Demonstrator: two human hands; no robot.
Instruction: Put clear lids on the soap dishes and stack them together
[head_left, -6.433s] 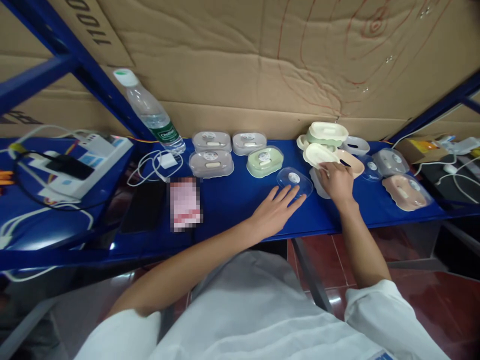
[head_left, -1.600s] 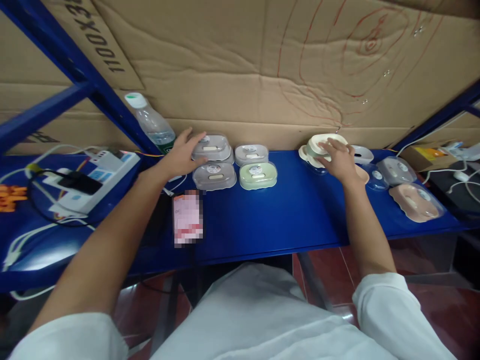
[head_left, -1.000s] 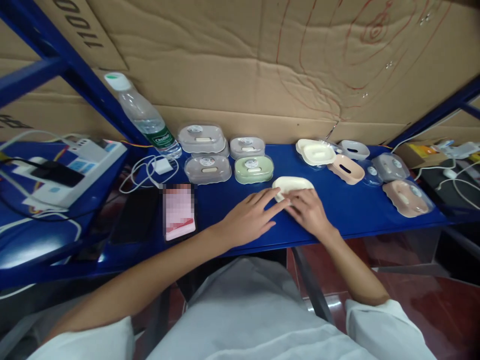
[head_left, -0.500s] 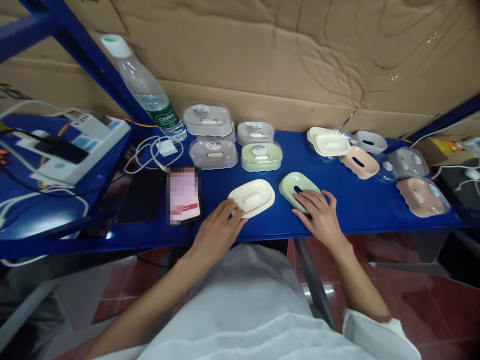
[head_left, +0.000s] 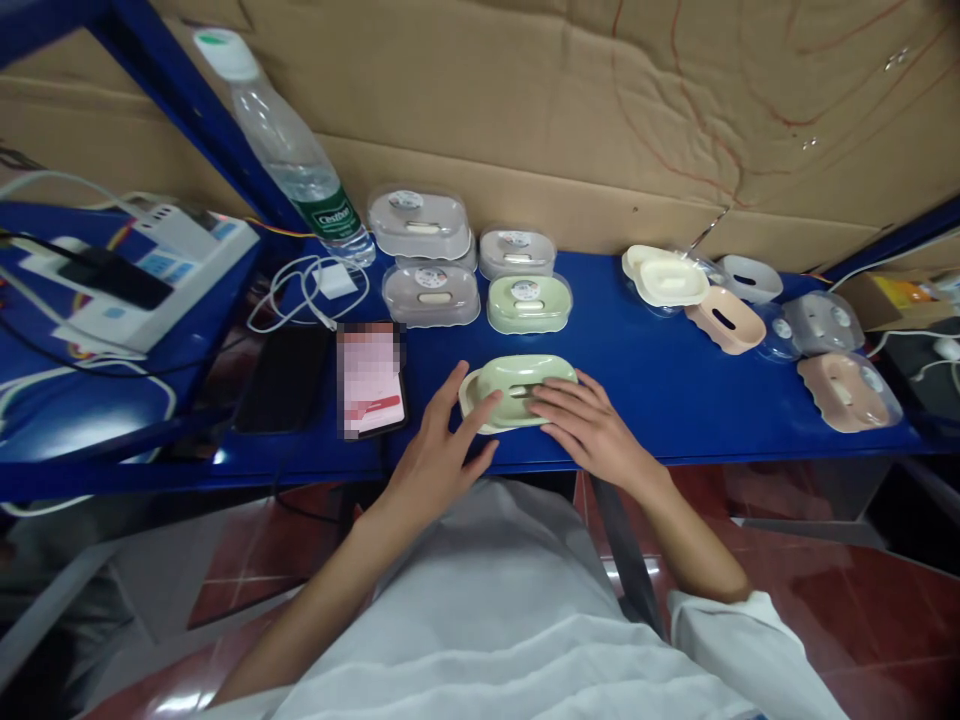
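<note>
A green oval soap dish with a slot in its middle lies over a cream soap-dish base, which shows mainly at the left end. My right hand grips the green dish at its right end, fingers over the rim and slot. At the left end is my left hand, thumb and fingers spread. One of its fingertips is at the green dish. Whether the green dish is seated in the base, I cannot tell.
Lidded soap boxes, one a green box, stand behind. To the right are a peach dish, a cream dish and a peach box. A phone, a water bottle and a power strip are at left.
My right hand has brought the green dish leftward from the tabletop onto the cream base. My left hand has let go of the base's edge and spread its fingers.
</note>
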